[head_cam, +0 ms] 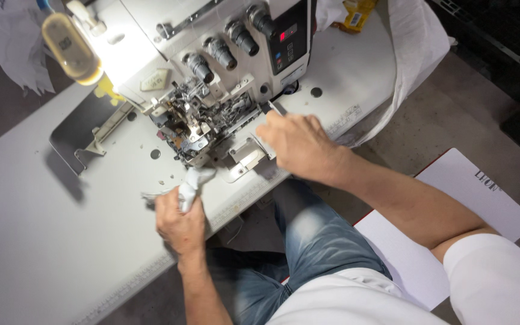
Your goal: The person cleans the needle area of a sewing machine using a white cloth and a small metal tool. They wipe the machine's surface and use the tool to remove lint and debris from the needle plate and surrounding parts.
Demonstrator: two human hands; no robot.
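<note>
Clenched in the left hand (179,221), lower middle of the frame, is a scrunched white rag (191,183), its loose end poking up toward the open front of the sewing machine (212,78). Right hand (299,144) sits just right of centre, fingers pinched on a thin metal tool (274,108) whose tip points up at the machine's exposed metal guts (203,123), so both hands are crowded around that same opening. Sticking out of the machine body above are a row of dark tension knobs (221,53) and a small control panel (288,37) with a red readout. A bright lamp (70,48) in the upper left washes out that corner pretty badly. Everything sits on a white table (43,241), with a dark cutout plate (82,129) at left. White fabric (413,42) hangs off the table's upper right edge, and a white sheet (452,216) lies on the floor lower right beside the person's jeans (308,235).
</note>
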